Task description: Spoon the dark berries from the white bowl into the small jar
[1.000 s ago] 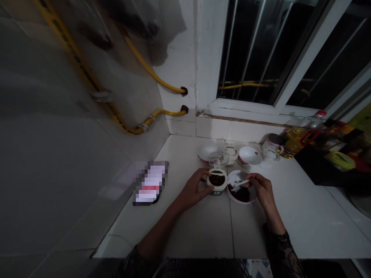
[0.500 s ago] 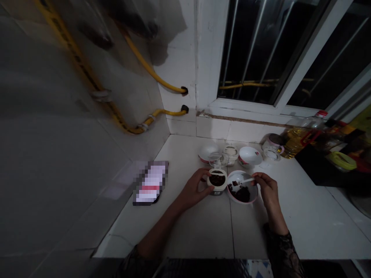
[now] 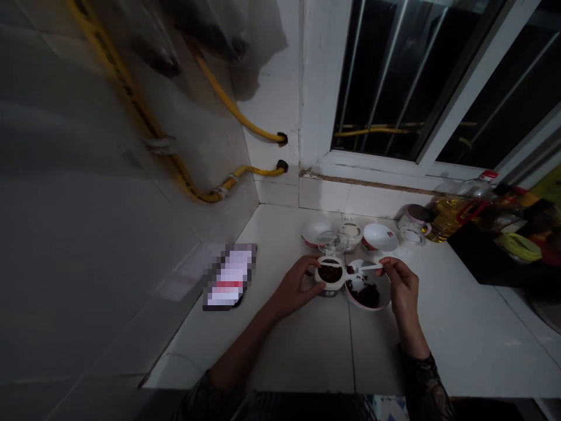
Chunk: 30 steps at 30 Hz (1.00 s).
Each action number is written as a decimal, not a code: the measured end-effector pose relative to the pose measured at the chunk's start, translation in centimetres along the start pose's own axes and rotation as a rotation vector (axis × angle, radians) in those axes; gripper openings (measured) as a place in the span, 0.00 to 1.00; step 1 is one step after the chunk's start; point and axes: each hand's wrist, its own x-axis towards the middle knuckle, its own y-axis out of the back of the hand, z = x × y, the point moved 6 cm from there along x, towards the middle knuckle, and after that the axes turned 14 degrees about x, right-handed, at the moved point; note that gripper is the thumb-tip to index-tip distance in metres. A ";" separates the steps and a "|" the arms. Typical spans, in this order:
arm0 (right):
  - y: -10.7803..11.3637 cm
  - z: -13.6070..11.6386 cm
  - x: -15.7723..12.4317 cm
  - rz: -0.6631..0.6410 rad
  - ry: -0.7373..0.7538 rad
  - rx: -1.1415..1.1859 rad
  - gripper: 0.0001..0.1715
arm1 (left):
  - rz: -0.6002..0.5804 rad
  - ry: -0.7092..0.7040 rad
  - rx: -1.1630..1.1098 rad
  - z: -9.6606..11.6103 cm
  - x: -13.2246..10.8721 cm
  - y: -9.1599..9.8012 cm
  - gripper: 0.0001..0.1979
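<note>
My left hand (image 3: pixel 302 282) is wrapped round a small spice jar (image 3: pixel 329 283) with a white rim and its clear lid (image 3: pixel 332 242) flipped up. Dark reddish-brown bits, perhaps chili flakes, fill the jar. In my right hand (image 3: pixel 400 282) a small white spoon (image 3: pixel 369 267) is pinched by its handle. The spoon's tip, with some dark bits at it, is over the left rim of a white bowl (image 3: pixel 382 286), close to the jar. A heap of the same dark bits (image 3: pixel 368 295) lies in that bowl.
Behind stand a bowl (image 3: pixel 315 231), a jar of white powder (image 3: pixel 350 232) and another white bowl (image 3: pixel 380 237). A lidded jar (image 3: pixel 414 221), an oil bottle (image 3: pixel 464 204) and a dark rack (image 3: pixel 475 251) are at the right. A phone (image 3: pixel 230 278) lies left, near the tiled wall.
My right hand has raised the spoon from inside the bowl and shifted it left and away from me, toward the jar. My left hand keeps its hold on the jar.
</note>
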 end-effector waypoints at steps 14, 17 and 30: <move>-1.4 -4.0 -2.0 -0.174 0.732 -0.455 0.10 | 0.025 0.005 -0.024 -0.3 -0.1 0.0 0.15; 0.5 -2.8 -0.3 -0.246 0.635 -0.578 0.09 | 0.020 0.000 -0.018 -0.4 -0.1 -0.1 0.15; -0.2 0.3 0.1 -0.458 0.199 -0.491 0.12 | 0.013 -0.003 -0.002 -0.1 -0.1 0.1 0.15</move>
